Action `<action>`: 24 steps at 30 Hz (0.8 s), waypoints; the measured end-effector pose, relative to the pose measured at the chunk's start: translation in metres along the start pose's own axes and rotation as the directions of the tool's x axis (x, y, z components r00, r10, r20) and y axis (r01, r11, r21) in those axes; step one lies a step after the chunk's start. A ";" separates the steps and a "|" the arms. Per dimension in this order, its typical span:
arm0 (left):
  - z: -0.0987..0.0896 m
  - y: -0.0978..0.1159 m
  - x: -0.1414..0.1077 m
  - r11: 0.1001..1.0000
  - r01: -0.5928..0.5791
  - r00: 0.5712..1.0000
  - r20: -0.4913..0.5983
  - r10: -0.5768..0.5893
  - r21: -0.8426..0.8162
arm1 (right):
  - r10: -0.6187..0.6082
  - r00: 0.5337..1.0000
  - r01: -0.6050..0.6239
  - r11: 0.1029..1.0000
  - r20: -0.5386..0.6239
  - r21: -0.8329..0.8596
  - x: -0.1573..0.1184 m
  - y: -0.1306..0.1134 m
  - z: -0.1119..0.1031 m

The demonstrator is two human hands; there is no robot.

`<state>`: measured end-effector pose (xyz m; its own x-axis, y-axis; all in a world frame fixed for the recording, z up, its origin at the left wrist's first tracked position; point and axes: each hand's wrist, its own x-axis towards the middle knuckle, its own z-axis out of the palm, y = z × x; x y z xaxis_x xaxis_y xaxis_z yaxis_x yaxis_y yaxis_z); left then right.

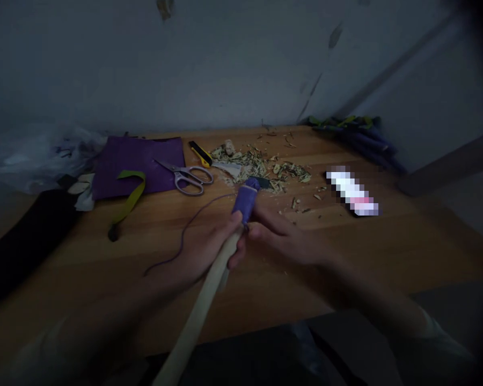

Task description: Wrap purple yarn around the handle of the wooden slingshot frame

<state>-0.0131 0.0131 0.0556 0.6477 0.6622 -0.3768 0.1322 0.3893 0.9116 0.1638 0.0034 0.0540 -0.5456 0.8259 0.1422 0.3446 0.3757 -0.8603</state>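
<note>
My left hand is closed around a pale wooden stick, its thumb lying at the lower edge of a purple wrap. This wrap covers the stick's far end, which points away from me. A thin purple cord trails from near the wrap across the table to the left. My right hand is closed against the wrap's right side, thumb and fingers together at its lower edge. What those fingers pinch is too dark and small to tell.
Beyond the hands lie scissors, a yellow box cutter, wood shavings and a purple pouch with a green strap. A lit phone is at the right, a purple bundle behind it. Clear plastic sits left.
</note>
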 end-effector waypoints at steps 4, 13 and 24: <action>0.011 -0.010 -0.007 0.998 0.020 0.999 -0.037 -0.018 0.059 | 0.114 0.991 -0.117 0.992 -0.065 -0.044 -0.009 0.005 0.007; 0.011 -0.035 0.006 0.882 0.209 0.970 0.206 -0.132 -0.423 | 0.142 0.988 -0.113 0.924 -0.053 0.365 -0.009 0.030 0.009; 0.009 -0.041 0.011 0.809 0.301 0.939 0.304 -0.159 -0.505 | -0.110 0.968 0.096 0.993 -0.227 -0.069 -0.006 0.040 0.009</action>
<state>-0.0049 -0.0015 0.0157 0.8155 0.3654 -0.4488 -0.0774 0.8374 0.5411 0.1734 0.0098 0.0142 -0.3923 0.8534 0.3433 0.3425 0.4819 -0.8065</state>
